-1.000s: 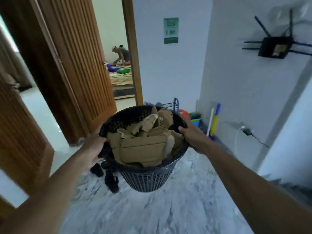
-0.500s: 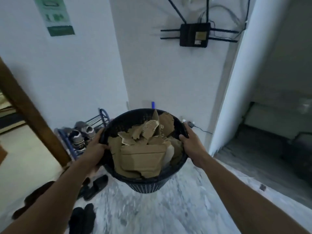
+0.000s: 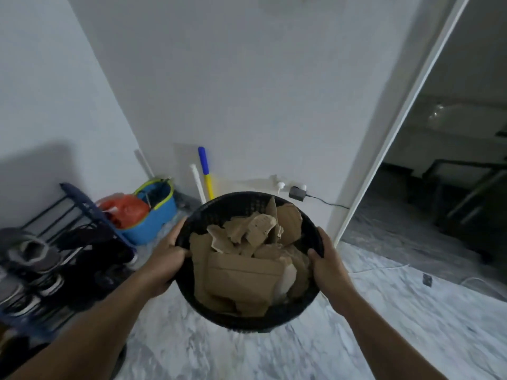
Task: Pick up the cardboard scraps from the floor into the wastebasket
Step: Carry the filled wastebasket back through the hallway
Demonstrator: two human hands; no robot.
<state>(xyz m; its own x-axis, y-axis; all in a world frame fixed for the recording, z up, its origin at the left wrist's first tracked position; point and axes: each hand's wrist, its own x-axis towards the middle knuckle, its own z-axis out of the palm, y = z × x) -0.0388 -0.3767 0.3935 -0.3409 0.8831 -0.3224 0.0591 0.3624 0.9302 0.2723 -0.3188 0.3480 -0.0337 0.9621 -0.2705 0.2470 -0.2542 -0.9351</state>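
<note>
A round black mesh wastebasket [image 3: 219,209] is held up in the air in front of me, above the marble floor. It is filled with torn brown cardboard scraps [image 3: 247,267], the largest a flat piece at the front. My left hand [image 3: 164,259] grips the rim on the left side. My right hand [image 3: 326,264] grips the rim on the right, thumb hooked inside. No scraps show on the visible floor.
A shoe rack [image 3: 55,242] with shoes stands at the left wall. A blue bucket [image 3: 156,212] and an orange bag [image 3: 126,212] sit in the corner, with a blue-and-yellow stick [image 3: 205,174] leaning there. A plugged-in charger [image 3: 296,193] is on the wall. A dark doorway [image 3: 439,187] opens right.
My view has swung right and tilted down, from the wooden doors past the wall-mounted router to the corner. Both hands keep their grip on the basket, which now appears lower and closer.
</note>
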